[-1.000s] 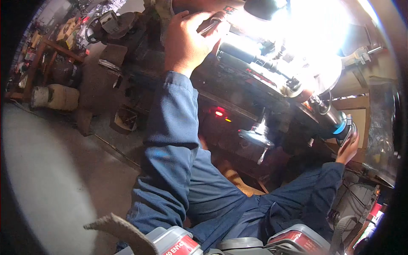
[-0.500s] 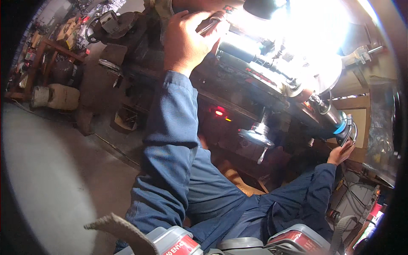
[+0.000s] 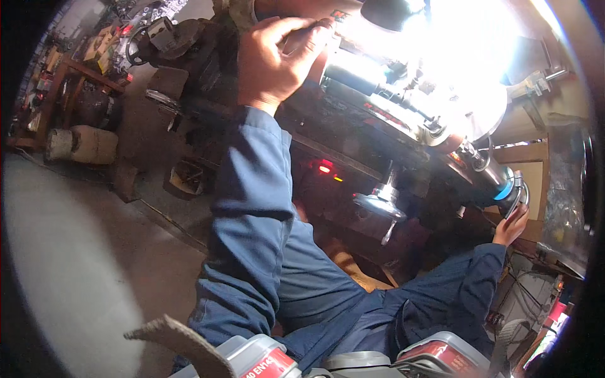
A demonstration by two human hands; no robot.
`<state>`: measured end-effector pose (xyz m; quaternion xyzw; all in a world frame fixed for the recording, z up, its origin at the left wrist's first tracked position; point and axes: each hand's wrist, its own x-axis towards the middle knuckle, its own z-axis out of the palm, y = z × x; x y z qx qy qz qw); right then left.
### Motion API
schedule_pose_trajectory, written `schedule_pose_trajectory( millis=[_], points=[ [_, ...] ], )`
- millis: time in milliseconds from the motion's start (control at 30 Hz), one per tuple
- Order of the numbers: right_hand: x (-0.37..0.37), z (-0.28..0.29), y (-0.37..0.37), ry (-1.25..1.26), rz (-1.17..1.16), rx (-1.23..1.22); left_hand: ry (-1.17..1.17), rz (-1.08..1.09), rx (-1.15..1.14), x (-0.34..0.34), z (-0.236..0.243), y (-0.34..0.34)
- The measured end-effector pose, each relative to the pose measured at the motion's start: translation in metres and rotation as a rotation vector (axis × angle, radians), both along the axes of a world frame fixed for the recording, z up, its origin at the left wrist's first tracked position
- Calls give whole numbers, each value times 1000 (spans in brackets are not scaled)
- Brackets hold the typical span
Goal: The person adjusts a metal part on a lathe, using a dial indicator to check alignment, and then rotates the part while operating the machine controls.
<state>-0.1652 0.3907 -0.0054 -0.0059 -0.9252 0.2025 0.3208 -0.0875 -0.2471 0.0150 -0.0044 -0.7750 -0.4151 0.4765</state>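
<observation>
My left hand is raised at the far end of a dark bench machine. Its thumb and fingers close round a small dark piece that I cannot make out. Beside those fingers lies a dark grey cylinder, in line with a thin shaft. At the right, my right hand curls at the black cabled end of a long cylindrical motor body with a blue ring. Some of its fingers are hidden behind that end. Glare hides most of the round pale part between the hands.
A shiny handwheel with a crank handle projects toward me below the machine. A black lamp head hangs above. On the left stand a gas cylinder and a cluttered rack. Cables lie at the lower right.
My left hand has shifted slightly left, its thumb now higher along the fingers. My right hand has moved a little to the right at the motor's end.
</observation>
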Motion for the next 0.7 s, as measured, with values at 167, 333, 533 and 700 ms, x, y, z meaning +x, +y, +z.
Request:
schedule_pose_trajectory(
  millis=[167, 333, 533, 700],
  points=[
    [-20, 22, 14, -173, 69, -154, 30, 31, 270, 9, 10, -54],
    [-23, 22, 13, -158, -6, -106, 221, -29, 835, 10, -1, -93],
    [-15, 24, -5, -147, 6, -115, 283, -104, 973, 1, -14, -116],
    [-9, 26, -22, -4, 85, -104, 248, -94, 1019, -6, -16, -115]
  ],
)
